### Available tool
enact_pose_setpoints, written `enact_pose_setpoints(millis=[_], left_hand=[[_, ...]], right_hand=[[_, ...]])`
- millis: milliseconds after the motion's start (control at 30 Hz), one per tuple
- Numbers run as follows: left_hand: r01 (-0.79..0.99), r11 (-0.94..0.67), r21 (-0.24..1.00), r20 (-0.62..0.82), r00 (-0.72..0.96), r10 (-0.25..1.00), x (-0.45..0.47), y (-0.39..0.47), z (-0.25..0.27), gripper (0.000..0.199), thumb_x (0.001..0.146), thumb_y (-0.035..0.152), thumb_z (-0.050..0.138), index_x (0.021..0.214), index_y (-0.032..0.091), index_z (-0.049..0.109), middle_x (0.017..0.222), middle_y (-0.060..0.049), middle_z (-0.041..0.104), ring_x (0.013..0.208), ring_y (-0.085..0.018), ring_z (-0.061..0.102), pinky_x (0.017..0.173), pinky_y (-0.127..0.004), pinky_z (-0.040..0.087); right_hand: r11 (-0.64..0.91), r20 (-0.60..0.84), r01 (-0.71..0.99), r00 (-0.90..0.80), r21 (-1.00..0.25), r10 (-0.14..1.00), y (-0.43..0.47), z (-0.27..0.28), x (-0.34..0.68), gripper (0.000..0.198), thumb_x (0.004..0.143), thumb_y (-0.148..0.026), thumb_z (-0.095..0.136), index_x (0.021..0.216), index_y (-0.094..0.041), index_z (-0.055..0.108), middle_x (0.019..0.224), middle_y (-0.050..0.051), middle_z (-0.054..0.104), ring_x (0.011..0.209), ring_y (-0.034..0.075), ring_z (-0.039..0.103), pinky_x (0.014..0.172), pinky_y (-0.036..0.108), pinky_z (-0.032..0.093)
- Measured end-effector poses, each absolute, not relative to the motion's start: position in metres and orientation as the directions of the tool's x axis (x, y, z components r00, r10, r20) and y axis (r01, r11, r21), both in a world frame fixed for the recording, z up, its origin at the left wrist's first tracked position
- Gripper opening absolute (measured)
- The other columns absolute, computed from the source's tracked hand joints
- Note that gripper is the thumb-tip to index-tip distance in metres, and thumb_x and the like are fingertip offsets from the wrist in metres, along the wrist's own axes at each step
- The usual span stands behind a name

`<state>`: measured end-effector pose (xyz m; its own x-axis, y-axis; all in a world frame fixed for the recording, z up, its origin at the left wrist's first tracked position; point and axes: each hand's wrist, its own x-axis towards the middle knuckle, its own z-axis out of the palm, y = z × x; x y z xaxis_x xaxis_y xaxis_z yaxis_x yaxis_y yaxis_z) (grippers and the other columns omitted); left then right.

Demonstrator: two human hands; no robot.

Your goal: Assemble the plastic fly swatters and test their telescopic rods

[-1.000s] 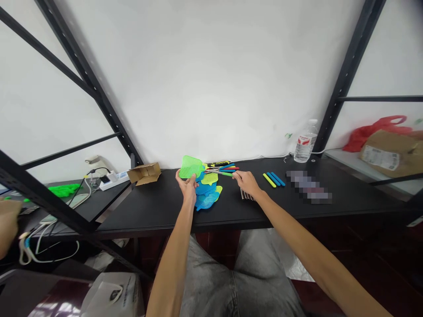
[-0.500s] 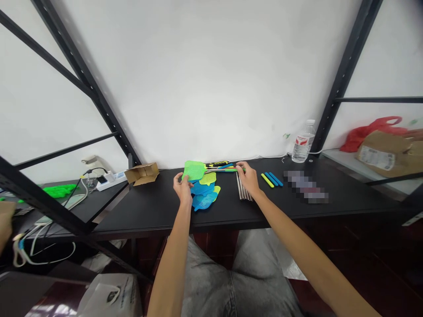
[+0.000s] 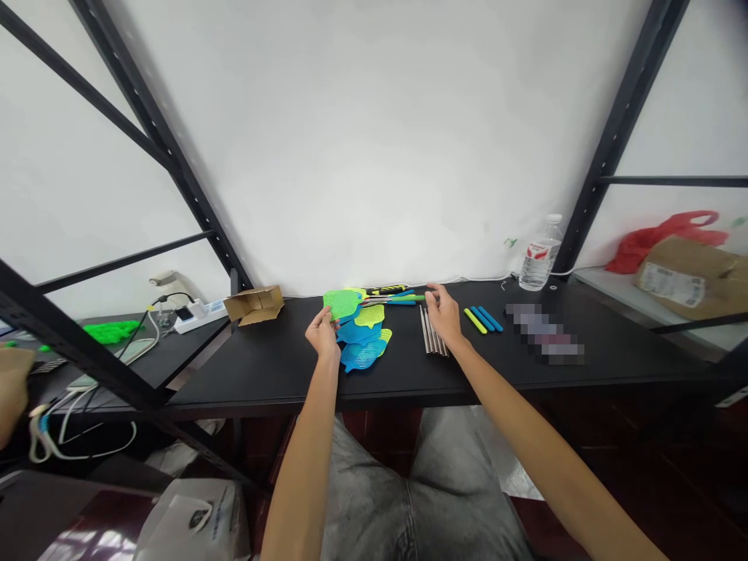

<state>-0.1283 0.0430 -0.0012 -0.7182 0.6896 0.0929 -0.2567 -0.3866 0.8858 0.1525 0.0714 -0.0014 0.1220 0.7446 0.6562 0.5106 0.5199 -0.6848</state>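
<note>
A green fly swatter [image 3: 344,304] lies across the back of the black desk, its mesh head pinched by my left hand [image 3: 322,330]. Its handle points right, towards my right hand [image 3: 445,318], whose fingers are apart by the handle's end. Below the green head, blue swatter heads [image 3: 363,355] and yellow ones [image 3: 370,315] overlap in a pile. Several metal tubes [image 3: 431,335] lie side by side, partly under my right hand. To the right are a yellow handle grip [image 3: 475,320] and two blue handle grips [image 3: 489,318].
An open cardboard box [image 3: 255,305] stands at the back left, near a white power strip [image 3: 200,315]. A water bottle [image 3: 541,253] stands at the back right, with a blurred patch [image 3: 545,333] in front. A yellow-black tool [image 3: 386,291] lies along the wall.
My right hand has let go of the green swatter's handle and moved slightly right, its fingers spreading. The green head is a little lower, still in my left hand.
</note>
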Motion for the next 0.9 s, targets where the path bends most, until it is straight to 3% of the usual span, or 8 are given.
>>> enact_pose_setpoints(millis=[200, 467, 767, 900], left_hand=[[-0.292, -0.386, 0.875, 0.068, -0.716, 0.695, -0.128, 0.043, 0.0, 0.034, 0.077, 0.018, 0.068, 0.11, 0.01, 0.073, 0.085, -0.009, 0.07, 0.067, -0.013, 0.068, 0.053, -0.021, 0.047], [-0.216, -0.359, 0.908, 0.132, -0.665, 0.735, -0.133, 0.051, -0.01, 0.038, 0.077, 0.022, 0.07, 0.113, 0.011, 0.072, 0.084, -0.009, 0.071, 0.066, -0.012, 0.067, 0.054, -0.021, 0.049], [-0.13, -0.233, 0.964, 0.116, -0.584, 0.804, -0.136, 0.054, -0.007, 0.038, 0.079, 0.018, 0.069, 0.117, 0.013, 0.07, 0.102, -0.012, 0.073, 0.084, -0.019, 0.071, 0.064, -0.025, 0.055], [-0.088, -0.228, 0.97, 0.151, -0.521, 0.84, -0.139, 0.058, -0.01, 0.042, 0.079, 0.016, 0.069, 0.121, 0.015, 0.064, 0.099, -0.011, 0.073, 0.084, -0.019, 0.072, 0.065, -0.026, 0.058]], right_hand=[[0.521, 0.655, 0.507, 0.118, -0.686, 0.747, 0.072, -0.002, 0.152, 0.05, 0.099, -0.05, 0.034, 0.126, -0.018, 0.06, 0.1, 0.01, 0.071, 0.082, 0.024, 0.063, 0.073, 0.033, 0.045], [0.538, 0.668, 0.508, 0.104, -0.673, 0.737, 0.071, -0.001, 0.152, 0.047, 0.099, -0.048, 0.033, 0.121, -0.019, 0.062, 0.099, 0.01, 0.071, 0.087, 0.025, 0.064, 0.078, 0.034, 0.045], [0.533, 0.66, 0.507, 0.099, -0.677, 0.745, 0.068, 0.001, 0.151, 0.045, 0.099, -0.046, 0.034, 0.12, -0.019, 0.063, 0.103, 0.009, 0.072, 0.086, 0.024, 0.064, 0.078, 0.033, 0.046], [0.524, 0.651, 0.515, 0.091, -0.678, 0.754, 0.067, 0.001, 0.151, 0.045, 0.1, -0.045, 0.033, 0.12, -0.019, 0.063, 0.105, 0.009, 0.072, 0.087, 0.024, 0.064, 0.078, 0.032, 0.046]])
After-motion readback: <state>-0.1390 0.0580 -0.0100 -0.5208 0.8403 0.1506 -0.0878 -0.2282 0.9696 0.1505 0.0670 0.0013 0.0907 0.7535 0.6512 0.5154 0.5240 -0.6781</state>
